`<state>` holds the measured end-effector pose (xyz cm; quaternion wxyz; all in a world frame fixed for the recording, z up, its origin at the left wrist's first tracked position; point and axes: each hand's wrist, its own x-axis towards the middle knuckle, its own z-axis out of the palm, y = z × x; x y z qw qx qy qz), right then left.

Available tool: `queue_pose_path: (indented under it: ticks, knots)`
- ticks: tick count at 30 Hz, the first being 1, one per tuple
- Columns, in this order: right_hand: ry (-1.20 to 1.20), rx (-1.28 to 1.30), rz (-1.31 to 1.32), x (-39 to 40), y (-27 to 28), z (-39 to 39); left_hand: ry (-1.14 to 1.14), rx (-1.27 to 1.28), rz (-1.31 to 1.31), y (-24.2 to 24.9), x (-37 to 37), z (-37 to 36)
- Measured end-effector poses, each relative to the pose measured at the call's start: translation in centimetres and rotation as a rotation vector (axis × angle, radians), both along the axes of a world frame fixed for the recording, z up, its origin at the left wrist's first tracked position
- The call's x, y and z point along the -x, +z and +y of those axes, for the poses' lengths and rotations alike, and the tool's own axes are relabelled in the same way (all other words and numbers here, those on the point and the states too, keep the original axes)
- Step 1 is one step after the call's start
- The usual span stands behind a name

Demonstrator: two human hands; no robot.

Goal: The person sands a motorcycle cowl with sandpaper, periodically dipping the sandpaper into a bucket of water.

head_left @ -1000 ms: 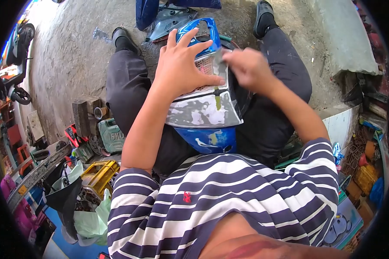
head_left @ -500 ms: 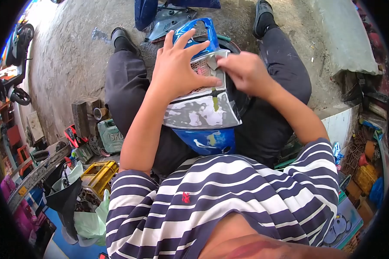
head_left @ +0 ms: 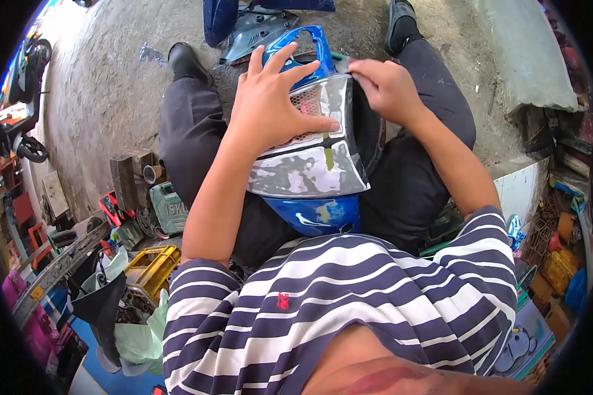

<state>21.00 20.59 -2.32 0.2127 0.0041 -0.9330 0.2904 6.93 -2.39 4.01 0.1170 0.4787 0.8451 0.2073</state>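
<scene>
A blue motorcycle body panel [head_left: 298,172] lies across my lap, its middle covered in patchy grey and white with a wet-looking shine. Set into it is a mesh section [head_left: 306,103]. My left hand [head_left: 270,99] rests on the panel with its fingers spread, the thumb across the mesh edge. Just beyond the panel's upper right edge, my right hand [head_left: 387,87] pinches a small grey piece of sandpaper [head_left: 342,64], partly hidden by the fingers. Under the panel's right side shows a dark round rim [head_left: 374,135].
More panels [head_left: 260,33] lie on the concrete floor between my feet. At the left are a green tool case [head_left: 169,208], a yellow crate [head_left: 153,268] and wooden blocks [head_left: 124,178]. A concrete slab [head_left: 530,59] stands at the right, above piled clutter [head_left: 557,257].
My right hand has moved up and right with the sandpaper, off the panel's grey face to beyond its upper right edge. My left hand stays in place.
</scene>
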Motion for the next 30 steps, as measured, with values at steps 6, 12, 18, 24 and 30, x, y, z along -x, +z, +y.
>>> queue_pose_path:
  ticks: [6, 12, 18, 24, 30]
  knots:
    - [-0.191, 0.155, -0.14, -0.8, -0.8, 0.8, -0.025, 0.027, -0.01, -0.7, 0.1, -0.3]
    - [-0.111, 0.191, -0.071, -0.1, 0.7, -0.3, -0.011, 0.033, -0.005, -0.3, 0.1, 0.2]
    - [-0.173, -0.016, 0.095, -0.2, 3.4, -1.7, 0.029, 0.039, -0.03, -0.1, 0.4, 0.1]
    - [-0.126, 0.605, -0.088, -0.8, 2.3, -1.5, 0.024, 0.039, -0.002, 0.5, 0.7, 0.2]
    - [-0.126, 1.197, -0.22, -0.7, 1.6, 1.1, 0.121, 0.043, 0.079, 2.4, 1.5, -1.5]
